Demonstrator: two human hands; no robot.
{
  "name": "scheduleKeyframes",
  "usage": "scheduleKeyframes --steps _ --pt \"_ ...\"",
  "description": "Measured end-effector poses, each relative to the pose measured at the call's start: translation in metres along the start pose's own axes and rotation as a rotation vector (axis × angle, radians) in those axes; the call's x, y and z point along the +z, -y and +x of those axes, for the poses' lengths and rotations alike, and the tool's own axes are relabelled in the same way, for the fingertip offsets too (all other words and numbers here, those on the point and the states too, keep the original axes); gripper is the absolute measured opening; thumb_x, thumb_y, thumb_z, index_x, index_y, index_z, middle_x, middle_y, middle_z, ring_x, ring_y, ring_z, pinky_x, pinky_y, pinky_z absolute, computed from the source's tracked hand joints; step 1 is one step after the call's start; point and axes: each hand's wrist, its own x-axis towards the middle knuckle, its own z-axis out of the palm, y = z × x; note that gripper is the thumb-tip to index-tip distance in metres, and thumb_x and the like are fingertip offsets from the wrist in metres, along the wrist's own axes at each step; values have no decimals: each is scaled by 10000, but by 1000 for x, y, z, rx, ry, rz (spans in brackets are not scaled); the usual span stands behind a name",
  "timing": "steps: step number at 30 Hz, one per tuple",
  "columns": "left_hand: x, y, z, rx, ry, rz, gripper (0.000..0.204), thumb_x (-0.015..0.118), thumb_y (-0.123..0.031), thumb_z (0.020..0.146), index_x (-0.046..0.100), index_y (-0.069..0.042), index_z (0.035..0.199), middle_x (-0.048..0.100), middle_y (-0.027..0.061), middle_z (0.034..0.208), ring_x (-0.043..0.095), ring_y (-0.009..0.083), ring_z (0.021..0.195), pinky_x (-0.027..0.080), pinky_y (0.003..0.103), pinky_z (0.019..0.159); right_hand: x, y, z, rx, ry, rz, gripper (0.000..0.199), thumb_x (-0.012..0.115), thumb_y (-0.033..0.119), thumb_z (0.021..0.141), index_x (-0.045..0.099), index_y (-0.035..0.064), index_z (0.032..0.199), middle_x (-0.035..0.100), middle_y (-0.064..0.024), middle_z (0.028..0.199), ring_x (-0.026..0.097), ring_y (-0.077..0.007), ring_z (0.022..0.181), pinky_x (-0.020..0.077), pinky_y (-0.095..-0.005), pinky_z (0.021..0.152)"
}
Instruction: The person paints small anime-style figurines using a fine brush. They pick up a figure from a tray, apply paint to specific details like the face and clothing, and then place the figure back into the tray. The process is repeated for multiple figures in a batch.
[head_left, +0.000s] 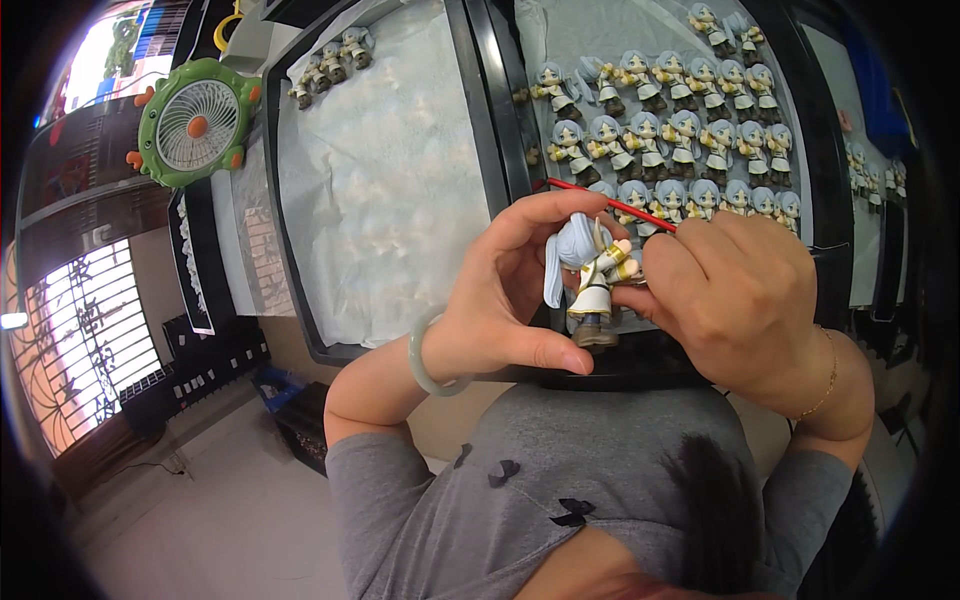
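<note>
You hold one figurine [590, 280] in both hands, with a thin red brush [610, 203] across it.

Your left hand [505, 300] wraps around the single pale-haired figurine from the left, thumb under its brown base and fingers curled over its head; it stands upright, just above your chest and in front of the near edge of the trays. Your right hand [730, 295] is closed on the red brush, its fingers pressed against the figurine's right side. On the right black tray [825, 150], three rows of matching figurines [680, 135] stand close together, roughly twenty in all; some are hidden behind your hands. The left tray [290, 260], lined with white paper, carries three figurines [330, 65] in its far corner. One green round fan [197, 122] stands left of it.
</note>
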Motion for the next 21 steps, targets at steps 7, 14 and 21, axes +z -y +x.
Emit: scheduleKeyframes --steps 7,14,21 --pt "1 2 -2 23 -37 9 896 839 -129 544 324 -35 1271 451 113 1178 453 195 1100 367 326 930 0 -1 -1 -4 -9 -8 275 657 273 641 470 72 653 404 -41 575 434 -199 487 331 -323 428" --pt "-1 2 -2 126 19 143 892 841 -118 538 329 -35 1265 452 123 1177 460 195 1091 369 328 926 1 0 -2 5 -15 -28 275 651 276 652 469 69 652 395 -44 576 433 -199 490 333 -323 428" --pt "-3 4 -2 192 31 203 884 842 -105 533 333 -33 1253 446 143 1191 466 202 1089 373 335 925 2 1 -2 21 -42 -26 259 647 266 656 483 66 657 394 -42 573 427 -199 484 328 -323 424"
